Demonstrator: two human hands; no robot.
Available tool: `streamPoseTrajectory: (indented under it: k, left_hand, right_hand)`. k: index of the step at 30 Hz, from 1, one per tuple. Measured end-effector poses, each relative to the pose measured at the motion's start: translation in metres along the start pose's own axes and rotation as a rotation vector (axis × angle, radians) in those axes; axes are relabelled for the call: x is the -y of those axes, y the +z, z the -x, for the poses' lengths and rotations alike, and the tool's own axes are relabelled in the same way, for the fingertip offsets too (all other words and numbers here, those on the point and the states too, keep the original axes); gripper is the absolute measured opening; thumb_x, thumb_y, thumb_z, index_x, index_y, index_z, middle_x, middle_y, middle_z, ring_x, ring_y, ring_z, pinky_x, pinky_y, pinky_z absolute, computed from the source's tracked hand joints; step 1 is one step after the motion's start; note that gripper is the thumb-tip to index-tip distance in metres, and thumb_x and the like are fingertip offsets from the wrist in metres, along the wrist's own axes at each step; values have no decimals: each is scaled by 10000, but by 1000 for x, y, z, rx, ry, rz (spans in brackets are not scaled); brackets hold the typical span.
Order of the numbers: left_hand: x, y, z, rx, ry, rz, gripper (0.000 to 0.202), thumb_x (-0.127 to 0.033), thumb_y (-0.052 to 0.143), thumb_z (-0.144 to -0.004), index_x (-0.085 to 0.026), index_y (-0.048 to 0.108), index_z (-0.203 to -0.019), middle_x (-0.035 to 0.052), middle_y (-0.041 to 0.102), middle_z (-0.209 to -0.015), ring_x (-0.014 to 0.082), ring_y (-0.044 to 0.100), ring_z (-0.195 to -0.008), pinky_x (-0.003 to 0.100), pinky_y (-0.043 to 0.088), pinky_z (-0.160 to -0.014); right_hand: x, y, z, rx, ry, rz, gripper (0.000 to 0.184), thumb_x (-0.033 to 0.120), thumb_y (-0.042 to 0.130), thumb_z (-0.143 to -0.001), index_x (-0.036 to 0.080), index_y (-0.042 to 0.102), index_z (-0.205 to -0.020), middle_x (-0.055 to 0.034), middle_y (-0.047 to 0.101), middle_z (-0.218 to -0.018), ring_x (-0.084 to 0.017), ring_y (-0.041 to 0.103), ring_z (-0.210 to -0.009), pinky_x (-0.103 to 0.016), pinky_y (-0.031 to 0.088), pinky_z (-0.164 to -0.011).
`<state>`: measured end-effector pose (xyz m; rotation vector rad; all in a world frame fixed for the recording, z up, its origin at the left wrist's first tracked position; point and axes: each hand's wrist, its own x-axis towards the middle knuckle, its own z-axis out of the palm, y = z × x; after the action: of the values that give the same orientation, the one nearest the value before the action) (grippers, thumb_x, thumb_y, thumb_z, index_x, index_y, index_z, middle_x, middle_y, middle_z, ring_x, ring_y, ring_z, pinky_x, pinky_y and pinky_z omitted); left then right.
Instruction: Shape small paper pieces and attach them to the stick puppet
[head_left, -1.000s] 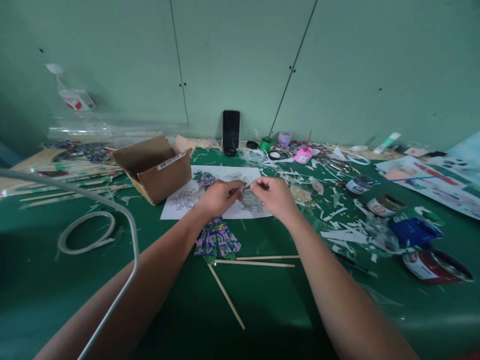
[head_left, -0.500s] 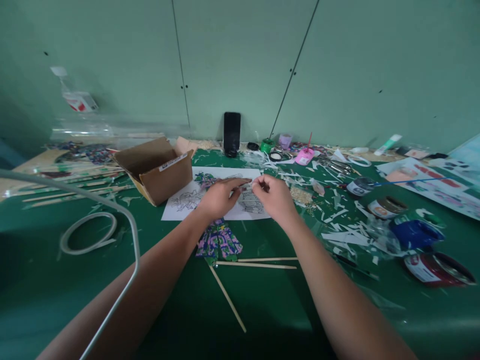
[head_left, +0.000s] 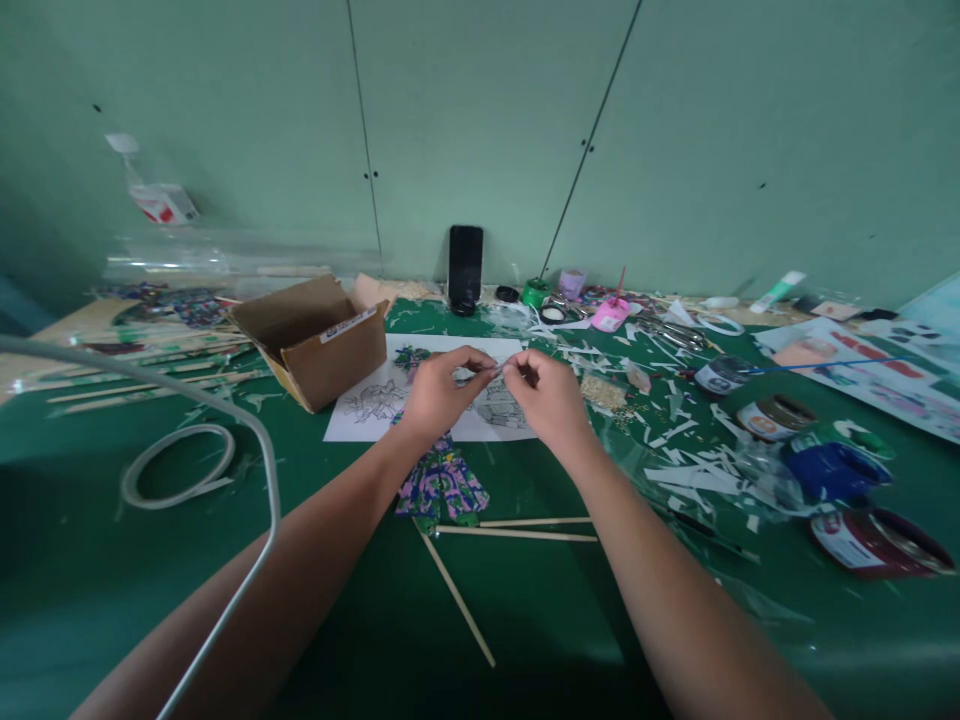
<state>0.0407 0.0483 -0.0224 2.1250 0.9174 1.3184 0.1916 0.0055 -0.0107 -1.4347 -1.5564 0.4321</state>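
Note:
My left hand [head_left: 442, 388] and my right hand [head_left: 547, 392] meet fingertip to fingertip above a white sheet with line drawings [head_left: 367, 402]. Thumb and forefinger are pinched together on each hand. Whatever lies between the fingertips is too small to make out. Below my left wrist lies a painted paper figure [head_left: 442, 485] in purple, blue and green, partly covered by my left hand and forearm. Thin wooden sticks [head_left: 517, 533] extend from its lower edge to the right, and another stick [head_left: 457, 600] slants toward me.
An open cardboard box [head_left: 330, 350] stands left of the sheet. Nearby lies a roll of white tape [head_left: 178, 465]. A black phone [head_left: 465, 268] leans against the wall. Paint jars [head_left: 881, 540], paper scraps [head_left: 701, 475] and scissors [head_left: 671, 333] cover the right side. A pale cable [head_left: 262, 440] crosses the left foreground.
My left hand's fingers have gone from stretched flat to a pinch touching the right fingertips. The right hand stays nearly in place, and the table things have not moved.

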Motion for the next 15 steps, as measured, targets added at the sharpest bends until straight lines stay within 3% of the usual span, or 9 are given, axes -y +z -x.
streamPoseTrajectory:
  k: [7, 10, 15]
  left_hand:
    - [-1, -3, 0, 37, 49, -114, 87, -260, 628, -842, -212, 700, -838, 27, 738, -844, 193, 673, -819, 313, 526, -758]
    - [-1, -3, 0, 12, 101, -194, 99, -263, 624, -852, -216, 711, -855, 32, 745, -840, 200, 671, -826, 360, 506, -838]
    - [-1, 0, 0, -36, 158, -174, 125, -272, 614, -864, -211, 723, -855, 42, 755, -855, 207, 685, -833, 371, 490, -848]
  right_hand:
    - [6, -1, 0, 10, 78, -57, 182, 351, 487, -779, 206, 530, -678, 15, 493, -547, -131, 440, -491, -261, 314, -498]
    - [8, -1, 1, 14, 95, -113, 187, 362, 497, -771, 202, 543, -685, 23, 479, -526, -131, 439, -483, -264, 323, -495]
    - [8, 0, 1, 23, 119, -299, 208, 397, 545, -757, 192, 575, -730, 25, 524, -554, -112, 441, -468, -252, 361, -485]
